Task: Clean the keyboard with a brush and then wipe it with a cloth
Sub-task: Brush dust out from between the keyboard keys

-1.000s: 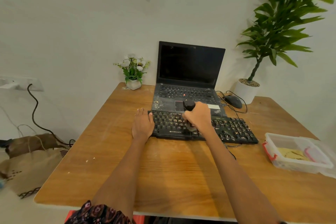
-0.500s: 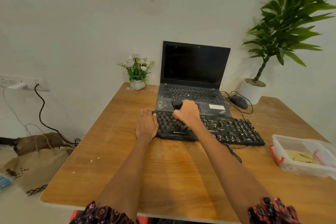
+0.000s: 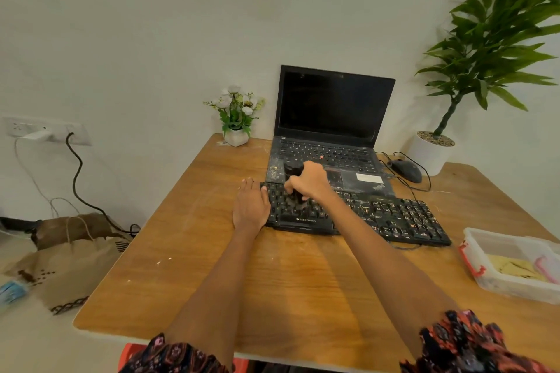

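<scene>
A dusty black keyboard lies across the wooden table in front of an open laptop. My right hand grips a black brush upright, with its bristles down on the keys of the keyboard's left part. My left hand lies flat on the table with straight fingers against the keyboard's left end. A yellow cloth sits in a clear plastic box at the right edge.
The black laptop stands behind the keyboard, its deck dusty. A mouse with a cable lies to its right. A small flower pot and a tall potted plant stand at the back. Bags lie on the floor, left.
My right hand has carried the brush leftward along the keyboard, from its middle to its left part. My left hand has stayed at the keyboard's left end.
</scene>
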